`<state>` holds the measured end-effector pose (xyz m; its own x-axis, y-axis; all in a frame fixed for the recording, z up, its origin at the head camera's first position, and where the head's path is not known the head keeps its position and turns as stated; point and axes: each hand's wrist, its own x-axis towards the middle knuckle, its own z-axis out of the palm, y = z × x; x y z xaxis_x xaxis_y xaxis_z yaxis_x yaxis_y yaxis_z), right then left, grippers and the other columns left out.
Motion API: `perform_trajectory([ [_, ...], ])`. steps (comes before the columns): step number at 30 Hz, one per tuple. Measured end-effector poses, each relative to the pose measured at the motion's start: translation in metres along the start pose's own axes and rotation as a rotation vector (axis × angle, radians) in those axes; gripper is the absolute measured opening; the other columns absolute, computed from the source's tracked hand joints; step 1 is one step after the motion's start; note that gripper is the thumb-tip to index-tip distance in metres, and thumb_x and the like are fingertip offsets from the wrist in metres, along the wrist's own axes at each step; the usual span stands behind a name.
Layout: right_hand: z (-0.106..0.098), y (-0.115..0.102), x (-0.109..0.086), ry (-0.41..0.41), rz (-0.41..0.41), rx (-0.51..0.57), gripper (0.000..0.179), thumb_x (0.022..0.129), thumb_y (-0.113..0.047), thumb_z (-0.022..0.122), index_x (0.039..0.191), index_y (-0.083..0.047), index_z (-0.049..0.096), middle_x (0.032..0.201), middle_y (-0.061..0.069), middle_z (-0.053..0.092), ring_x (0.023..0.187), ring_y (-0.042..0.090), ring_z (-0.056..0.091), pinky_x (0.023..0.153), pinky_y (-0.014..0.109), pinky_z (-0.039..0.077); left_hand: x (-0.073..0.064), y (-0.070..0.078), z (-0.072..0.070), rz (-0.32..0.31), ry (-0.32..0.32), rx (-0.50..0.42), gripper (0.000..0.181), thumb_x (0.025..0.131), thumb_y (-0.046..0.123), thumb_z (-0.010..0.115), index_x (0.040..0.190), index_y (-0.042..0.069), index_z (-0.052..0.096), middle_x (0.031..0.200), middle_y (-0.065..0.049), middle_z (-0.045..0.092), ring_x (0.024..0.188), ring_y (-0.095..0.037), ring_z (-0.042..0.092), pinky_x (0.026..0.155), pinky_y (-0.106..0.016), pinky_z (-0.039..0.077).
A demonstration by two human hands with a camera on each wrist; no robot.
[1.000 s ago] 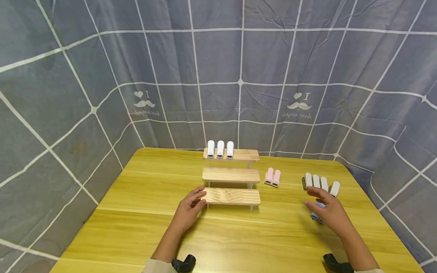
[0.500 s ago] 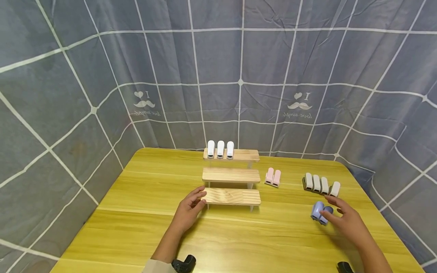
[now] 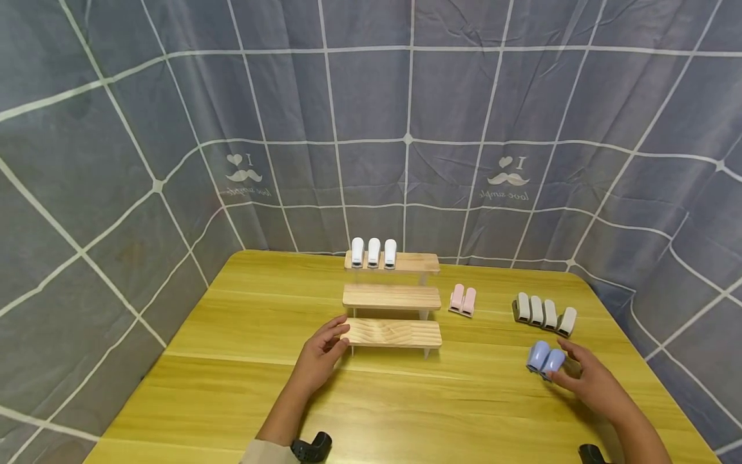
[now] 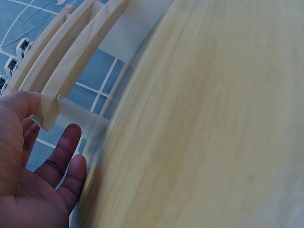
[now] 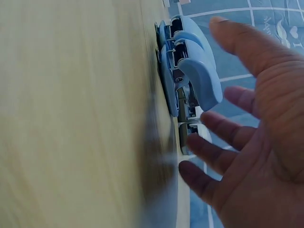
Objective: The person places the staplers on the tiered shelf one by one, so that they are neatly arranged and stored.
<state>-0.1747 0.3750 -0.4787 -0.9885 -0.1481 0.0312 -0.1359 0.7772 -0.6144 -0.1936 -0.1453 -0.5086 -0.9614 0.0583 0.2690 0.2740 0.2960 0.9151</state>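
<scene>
A yellow wooden counter (image 3: 243, 386) fills my view, closed in on all sides by a grey cloth backdrop (image 3: 174, 129) with a white grid. My right hand (image 3: 591, 385) is spread, its fingers straight and relaxed, holding nothing; the fingertips sit right against the pair of blue staplers (image 3: 545, 361), and from the wrist view I cannot tell whether they touch or are a hair apart. The blue staplers lie side by side on the counter just ahead of and inward from that hand. Just beyond them stands a row of four grey and white staplers (image 3: 545, 312), and further inward a pair of pink staplers (image 3: 463, 300) lies near the right end of the wooden stepped shelf (image 3: 391, 298). My left hand (image 3: 321, 353) rests at the left end of the shelf's lowest step, the thumb laid over the plank's end and the fingers loosely extended beside its clear support, steadying rather than gripping. As I judge it, the sorting is barely begun: only three white staplers (image 3: 373, 252) stand on the top step, at its left end, while the middle and lowest steps are bare and the blue, pink and grey groups are off the shelf. Between my right hand and the shelf, only the pink pair lies near the way.
</scene>
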Motion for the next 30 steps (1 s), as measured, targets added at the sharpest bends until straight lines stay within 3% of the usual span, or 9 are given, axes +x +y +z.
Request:
perform_trajectory([
  [11,0.006,0.007,0.0,-0.012,0.029,-0.078,0.086,0.087,-0.03,0.077,0.141,0.019,0.033,0.137,0.046,0.039,0.124,0.062,0.038,0.095,0.068,0.035,-0.001,0.002,0.0,0.018,-0.01,0.015,0.029,0.098,0.012,0.064,0.126,0.004,0.067,0.146,-0.007,0.052,0.113,-0.025,0.061,0.088,-0.029,0.051],
  [19,0.009,0.007,0.0,-0.013,0.073,-0.09,0.088,0.088,-0.035,0.076,0.142,0.019,0.032,0.137,0.046,0.038,0.124,0.062,0.039,0.094,0.067,0.036,-0.001,0.005,0.0,-0.022,-0.014,0.014,0.03,0.098,0.012,0.064,0.127,0.008,0.067,0.146,0.002,0.051,0.114,-0.021,0.061,0.091,-0.03,0.051],
  [28,0.01,0.005,-0.002,0.008,0.089,-0.093,0.089,0.088,-0.041,0.074,0.143,0.016,0.033,0.137,0.044,0.04,0.123,0.062,0.04,0.093,0.068,0.037,-0.001,0.003,0.0,0.0,-0.003,0.009,0.03,0.098,0.012,0.065,0.127,0.005,0.067,0.146,-0.004,0.052,0.114,-0.023,0.061,0.09,-0.029,0.051],
  [30,0.01,0.004,-0.002,0.011,0.09,-0.096,0.089,0.089,-0.042,0.074,0.143,0.016,0.033,0.137,0.044,0.041,0.122,0.062,0.041,0.092,0.068,0.037,-0.003,0.013,0.0,-0.013,-0.001,0.009,0.03,0.097,0.009,0.064,0.126,0.002,0.067,0.146,-0.007,0.052,0.114,-0.026,0.061,0.09,-0.03,0.051],
])
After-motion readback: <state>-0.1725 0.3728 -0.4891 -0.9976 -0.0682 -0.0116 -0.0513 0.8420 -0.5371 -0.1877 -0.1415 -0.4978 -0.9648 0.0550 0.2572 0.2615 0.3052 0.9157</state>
